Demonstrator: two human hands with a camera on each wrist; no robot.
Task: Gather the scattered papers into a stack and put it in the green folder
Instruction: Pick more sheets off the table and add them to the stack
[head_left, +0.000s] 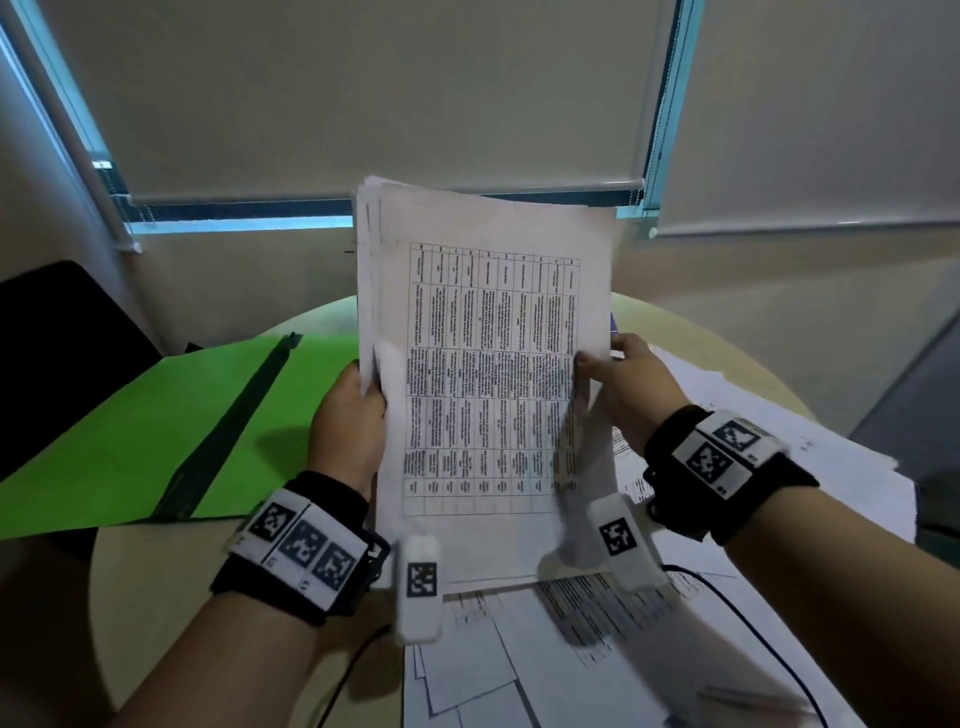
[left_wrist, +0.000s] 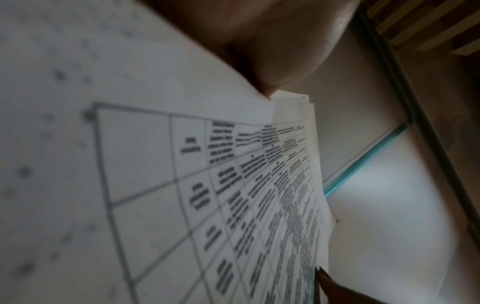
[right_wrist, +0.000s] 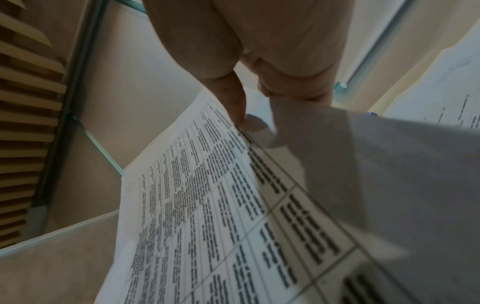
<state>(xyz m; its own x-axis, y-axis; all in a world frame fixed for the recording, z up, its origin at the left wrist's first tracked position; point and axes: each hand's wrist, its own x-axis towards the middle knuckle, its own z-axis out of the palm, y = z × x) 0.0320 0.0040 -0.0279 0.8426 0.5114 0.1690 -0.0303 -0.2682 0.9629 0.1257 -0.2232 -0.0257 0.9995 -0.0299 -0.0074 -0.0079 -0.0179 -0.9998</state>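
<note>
Both hands hold the stack (head_left: 488, 374) upright above the table (head_left: 156, 597): the left hand (head_left: 349, 415) grips its left edge, the right hand (head_left: 626, 387) pinches its right edge. The folder (head_left: 130, 431) lies open at left; loose papers (head_left: 519, 665) lie below and right.
</note>
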